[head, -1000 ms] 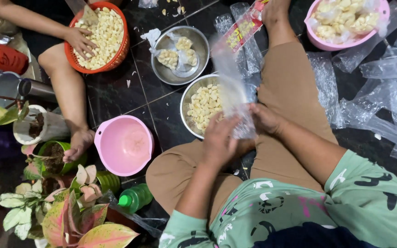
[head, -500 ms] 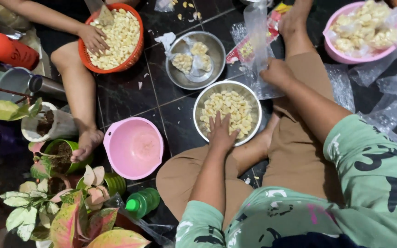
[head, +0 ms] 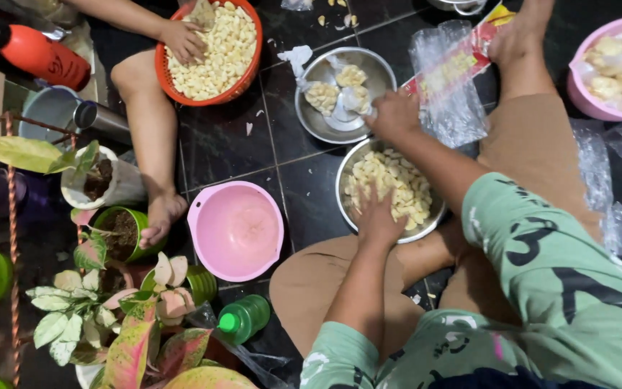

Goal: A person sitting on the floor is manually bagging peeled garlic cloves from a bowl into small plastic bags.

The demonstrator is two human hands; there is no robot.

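Nearest the camera, past the person's green patterned sleeves, the left hand (head: pixel 377 216) lies palm-down with fingers spread in the round steel bowl of pale peeled pieces (head: pixel 390 189), pressing into the heap on its near-left side; whether any pieces are gathered under the palm cannot be told. Straight beyond it, the right hand (head: pixel 395 114) reaches farther out and grips the lower end of a long clear plastic bag with a red and yellow top (head: pixel 449 75), partly filled with the same pale pieces. That bag's long axis runs on a slant from the right hand up toward the far right, so its closed grip point sits just beyond the bowl's far rim, and the left hand is the nearer one to the heap while the right alone holds the bag. Just left of the right hand stands a second, shallower steel bowl holding small knotted bags of pieces (head: pixel 341 92). Near left of both bowls rests an empty pink plastic basin (head: pixel 235 229) on the dark tiled floor (head: pixel 232 151). Farther left, another person's hand (head: pixel 181 39) dips into an orange plastic colander (head: pixel 210 49) full of pieces. At the far right edge a pink bowl (head: pixel 613 68) is cut off, and the bag's mouth is hard to make out against crumpled clear plastic.
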